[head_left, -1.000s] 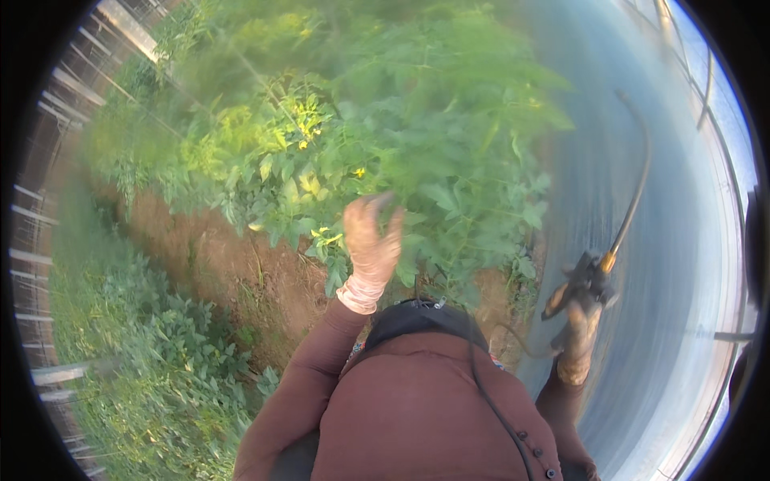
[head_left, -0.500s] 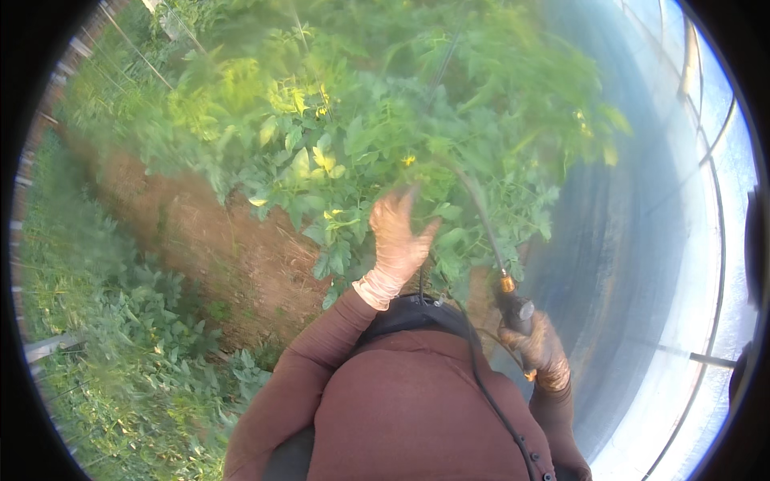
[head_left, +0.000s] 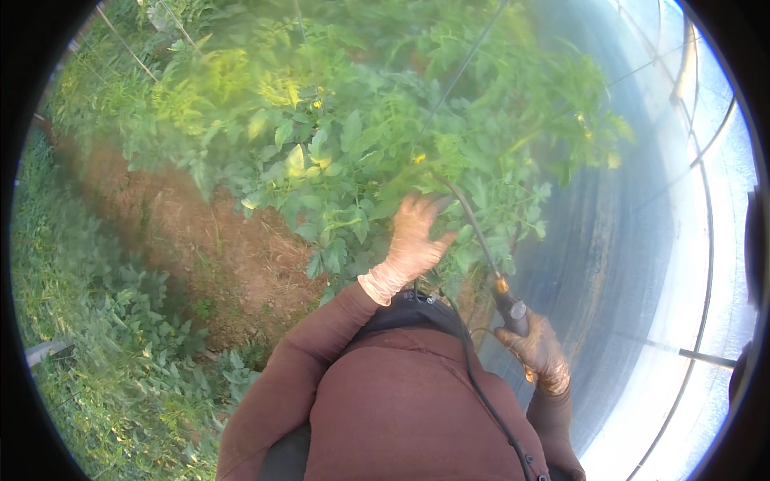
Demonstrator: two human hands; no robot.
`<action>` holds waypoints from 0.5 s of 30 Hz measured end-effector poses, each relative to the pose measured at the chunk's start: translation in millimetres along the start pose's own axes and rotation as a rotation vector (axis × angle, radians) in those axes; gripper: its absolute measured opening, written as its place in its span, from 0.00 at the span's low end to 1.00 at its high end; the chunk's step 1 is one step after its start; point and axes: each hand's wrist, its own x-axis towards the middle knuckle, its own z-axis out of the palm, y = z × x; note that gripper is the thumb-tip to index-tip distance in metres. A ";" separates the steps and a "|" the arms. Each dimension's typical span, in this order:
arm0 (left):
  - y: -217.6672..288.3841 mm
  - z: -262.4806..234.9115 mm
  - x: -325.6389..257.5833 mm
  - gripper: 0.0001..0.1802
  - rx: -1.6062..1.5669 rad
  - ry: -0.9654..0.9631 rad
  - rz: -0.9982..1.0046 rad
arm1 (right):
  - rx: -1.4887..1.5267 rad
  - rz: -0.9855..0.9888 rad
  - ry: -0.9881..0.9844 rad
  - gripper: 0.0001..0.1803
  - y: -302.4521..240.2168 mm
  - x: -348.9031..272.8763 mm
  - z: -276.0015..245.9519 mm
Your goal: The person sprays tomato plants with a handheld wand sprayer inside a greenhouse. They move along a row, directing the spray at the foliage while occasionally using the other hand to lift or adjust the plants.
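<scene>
Gloved in a thin, pale orange glove, my left hand (head_left: 416, 234) reaches into the front of the leafy tomato plants (head_left: 353, 140), its fingers apart and nothing visible in them. The fingertips are partly blurred among the leaves. My right hand (head_left: 539, 350), in a similar but dirtier glove, is wrapped round the dark handle of a spray wand (head_left: 512, 311). A brass-coloured fitting (head_left: 501, 284) joins that handle to a thin, curved tube (head_left: 473, 224), which runs up into the foliage near a yellow flower (head_left: 419, 159). Leaves hide the tube's far end.
A bare soil path (head_left: 233, 264) runs along the left, with another row of plants (head_left: 88, 321) beyond it. Curved plastic sheeting (head_left: 634, 264) on a pipe frame walls the right side. Support strings (head_left: 469, 64) hang through the plants. A dark hose (head_left: 489, 393) lies across my body.
My left hand has shifted slightly right and down, nearer the curved tube. The wand and my right hand have moved only a little; the view has shifted slightly.
</scene>
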 end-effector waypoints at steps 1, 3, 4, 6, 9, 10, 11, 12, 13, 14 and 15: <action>2.1 2.5 0.7 0.31 0.026 0.006 0.022 | -0.012 0.016 0.000 0.30 -0.1 -0.4 -1.3; 5.5 6.3 2.4 0.31 0.069 -0.012 0.027 | -0.024 0.038 -0.002 0.30 -0.9 -0.9 -3.2; 6.8 7.5 3.4 0.31 0.085 -0.002 0.050 | -0.024 0.044 -0.005 0.30 -1.3 -1.1 -4.2; 8.2 8.7 6.6 0.31 0.050 -0.048 0.030 | -0.029 0.040 0.003 0.31 -2.2 -2.1 -5.9; 11.5 10.1 10.1 0.31 0.033 -0.106 0.013 | -0.032 0.023 0.022 0.31 -3.1 -4.7 -9.5; 12.9 10.9 10.8 0.31 0.033 -0.126 0.008 | -0.031 0.024 0.018 0.31 -3.6 -5.5 -10.5; 14.4 11.9 11.6 0.31 0.056 -0.137 0.014 | -0.030 0.025 0.014 0.31 -4.2 -6.3 -11.3; 15.7 13.1 12.2 0.31 0.079 -0.148 0.019 | -0.037 -0.001 0.024 0.30 -5.0 -7.3 -12.1; 17.0 13.9 12.1 0.31 0.099 -0.155 0.030 | -0.045 -0.027 0.034 0.30 -6.3 -9.2 -12.5; 17.9 14.8 12.2 0.31 0.090 -0.165 0.021 | -0.053 -0.053 0.044 0.29 -7.8 -11.0 -12.7; 18.3 15.4 12.1 0.31 0.078 -0.171 0.018 | -0.080 -0.063 0.040 0.29 -9.9 -12.7 -13.7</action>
